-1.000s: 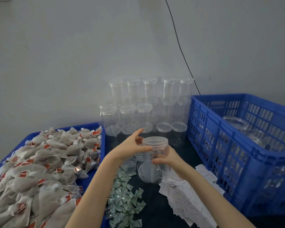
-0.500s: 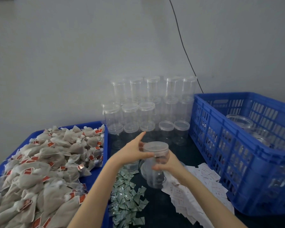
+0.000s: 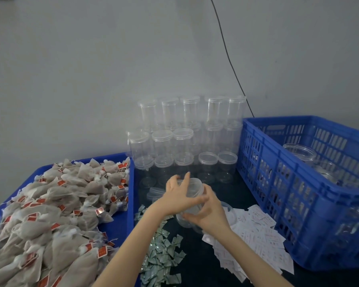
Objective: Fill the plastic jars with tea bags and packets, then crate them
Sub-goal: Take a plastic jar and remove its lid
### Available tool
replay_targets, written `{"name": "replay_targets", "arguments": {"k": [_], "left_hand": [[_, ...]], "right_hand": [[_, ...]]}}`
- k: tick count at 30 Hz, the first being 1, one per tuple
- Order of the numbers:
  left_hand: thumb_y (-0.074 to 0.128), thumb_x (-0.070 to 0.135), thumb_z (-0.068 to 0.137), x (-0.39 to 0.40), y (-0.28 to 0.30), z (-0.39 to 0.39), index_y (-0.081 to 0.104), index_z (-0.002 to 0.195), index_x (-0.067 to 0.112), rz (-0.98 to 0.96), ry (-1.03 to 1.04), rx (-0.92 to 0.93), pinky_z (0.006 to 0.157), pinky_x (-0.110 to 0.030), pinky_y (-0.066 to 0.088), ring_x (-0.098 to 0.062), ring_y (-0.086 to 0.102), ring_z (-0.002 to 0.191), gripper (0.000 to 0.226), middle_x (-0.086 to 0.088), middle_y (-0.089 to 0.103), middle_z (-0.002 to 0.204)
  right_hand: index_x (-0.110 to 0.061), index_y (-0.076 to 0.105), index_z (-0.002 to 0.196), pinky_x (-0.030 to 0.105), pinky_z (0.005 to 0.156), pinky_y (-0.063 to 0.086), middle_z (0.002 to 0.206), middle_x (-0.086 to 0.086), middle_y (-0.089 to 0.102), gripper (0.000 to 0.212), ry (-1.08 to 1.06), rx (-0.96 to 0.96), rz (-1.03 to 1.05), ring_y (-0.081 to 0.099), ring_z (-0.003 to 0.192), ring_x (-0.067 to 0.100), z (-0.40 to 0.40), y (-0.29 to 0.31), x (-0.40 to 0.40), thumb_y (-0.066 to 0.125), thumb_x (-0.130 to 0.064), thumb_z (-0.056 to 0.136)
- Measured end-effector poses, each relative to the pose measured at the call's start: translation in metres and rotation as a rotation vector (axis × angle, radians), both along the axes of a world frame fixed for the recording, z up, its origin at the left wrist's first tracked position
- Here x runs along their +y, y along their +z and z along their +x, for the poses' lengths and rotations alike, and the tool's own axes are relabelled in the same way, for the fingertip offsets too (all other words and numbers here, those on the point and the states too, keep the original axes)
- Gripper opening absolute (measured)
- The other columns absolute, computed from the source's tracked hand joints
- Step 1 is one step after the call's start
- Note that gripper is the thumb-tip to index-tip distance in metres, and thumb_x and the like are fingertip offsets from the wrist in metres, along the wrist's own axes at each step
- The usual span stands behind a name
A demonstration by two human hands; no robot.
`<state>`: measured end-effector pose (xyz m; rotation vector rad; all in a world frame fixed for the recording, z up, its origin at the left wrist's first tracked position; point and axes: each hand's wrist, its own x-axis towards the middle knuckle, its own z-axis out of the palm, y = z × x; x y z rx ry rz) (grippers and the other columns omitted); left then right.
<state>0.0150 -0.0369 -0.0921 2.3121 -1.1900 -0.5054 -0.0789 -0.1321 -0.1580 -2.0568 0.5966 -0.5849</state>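
You can't read any text here: the red tags (image 3: pixel 61 182) on the tea bags and the print on the white packets (image 3: pixel 257 233) are too blurred.

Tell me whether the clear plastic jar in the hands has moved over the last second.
Yes. The clear plastic jar has tipped from upright to tilted, lid end leaning left, base swinging toward the white paper packets.

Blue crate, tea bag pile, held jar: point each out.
blue crate (image 3: pixel 263 170): head view, near slatted wall.
tea bag pile (image 3: pixel 50 204): head view, middle of heap.
held jar (image 3: pixel 194 189): head view, clear wall between hands.
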Motion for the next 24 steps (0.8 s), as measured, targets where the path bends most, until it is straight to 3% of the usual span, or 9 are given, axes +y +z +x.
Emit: {"name": "replay_targets", "arguments": {"k": [2,4,8,10,13,15,20,22,24], "left_hand": [[0.069,0.057,0.076,0.007,0.006,0.008,-0.01,0.149,0.042,0.079,-0.228,0.07,0.117,-0.047,0.018,-0.021,-0.002,0.147,0.108,0.003,-0.012,0.159],[0.074,0.044,0.075,0.011,0.01,0.018,0.002,0.151,0.04,0.104,-0.278,0.01,0.114,-0.038,0.025,-0.02,0.014,0.145,0.105,0.002,0.008,0.158],[0.065,0.07,0.069,0.008,0.01,0.017,0.021,0.149,0.031,0.103,-0.04,-0.081,0.103,-0.036,0.035,-0.025,0.036,0.133,0.099,-0.005,0.031,0.148],[0.06,0.075,0.069,0.005,0.003,0.011,0.012,0.152,0.029,0.125,-0.018,-0.161,0.11,-0.044,0.031,-0.029,0.026,0.139,0.106,-0.006,0.022,0.154],[0.073,0.052,0.074,0.011,0.004,0.014,-0.012,0.149,0.04,0.135,-0.257,0.009,0.117,-0.044,0.018,-0.021,0.002,0.147,0.114,0.003,-0.01,0.16],[0.077,0.04,0.074,0.015,0.009,0.022,-0.001,0.151,0.041,0.143,-0.337,0.018,0.114,-0.036,0.024,-0.017,0.014,0.144,0.11,0.006,0.003,0.159],[0.052,0.082,0.066,0.005,0.006,0.013,0.028,0.147,0.029,0.162,0.103,-0.228,0.097,-0.039,0.042,-0.026,0.046,0.126,0.1,-0.005,0.041,0.144],[0.053,0.08,0.07,0.002,-0.001,0.012,0.011,0.152,0.029,0.092,0.045,-0.15,0.108,-0.046,0.035,-0.029,0.032,0.138,0.105,-0.008,0.023,0.155],[0.07,0.058,0.074,0.006,0.004,0.015,-0.008,0.15,0.039,0.051,-0.16,0.032,0.112,-0.045,0.03,-0.026,0.017,0.143,0.11,0.001,0.004,0.158]], "right_hand": [[-0.033,0.04,0.135,0.025,0.09,0.05,0.127,-0.018,0.054,0.099,0.021,-0.005,0.031,0.054,0.116,0.005,-0.005,-0.002,-0.005,0.085,-0.05,0.048],[-0.041,0.042,0.128,0.022,0.088,0.05,0.12,-0.021,0.056,0.094,0.03,-0.018,0.06,0.055,0.113,0.0,-0.01,-0.004,-0.006,0.084,-0.049,0.045],[-0.036,0.043,0.13,0.034,0.096,0.051,0.121,-0.017,0.059,0.095,0.02,-0.028,0.077,0.056,0.115,0.006,-0.008,-0.008,0.002,0.083,-0.049,0.045],[-0.034,0.042,0.133,0.033,0.096,0.051,0.124,-0.018,0.058,0.096,0.001,-0.03,0.053,0.056,0.115,0.006,-0.007,-0.008,0.004,0.085,-0.048,0.049],[-0.032,0.035,0.141,0.031,0.099,0.047,0.131,-0.02,0.048,0.104,0.018,0.03,-0.018,0.05,0.12,0.006,-0.007,-0.007,0.003,0.088,-0.049,0.053],[-0.035,0.035,0.14,0.03,0.097,0.048,0.13,-0.021,0.048,0.105,0.017,0.061,-0.044,0.05,0.118,0.005,-0.007,-0.007,0.003,0.086,-0.053,0.05],[-0.029,0.037,0.134,0.033,0.094,0.05,0.133,-0.013,0.05,0.092,-0.011,0.099,-0.164,0.053,0.119,0.011,0.002,-0.005,0.009,0.08,-0.052,0.057],[-0.024,0.032,0.143,0.032,0.102,0.045,0.145,-0.009,0.042,0.097,-0.036,0.092,-0.198,0.046,0.13,0.013,0.005,-0.001,0.007,0.08,-0.051,0.062],[-0.024,0.027,0.149,0.033,0.105,0.043,0.152,-0.009,0.036,0.105,-0.027,0.092,-0.157,0.041,0.135,0.013,0.005,0.003,0.003,0.082,-0.05,0.063]]}}
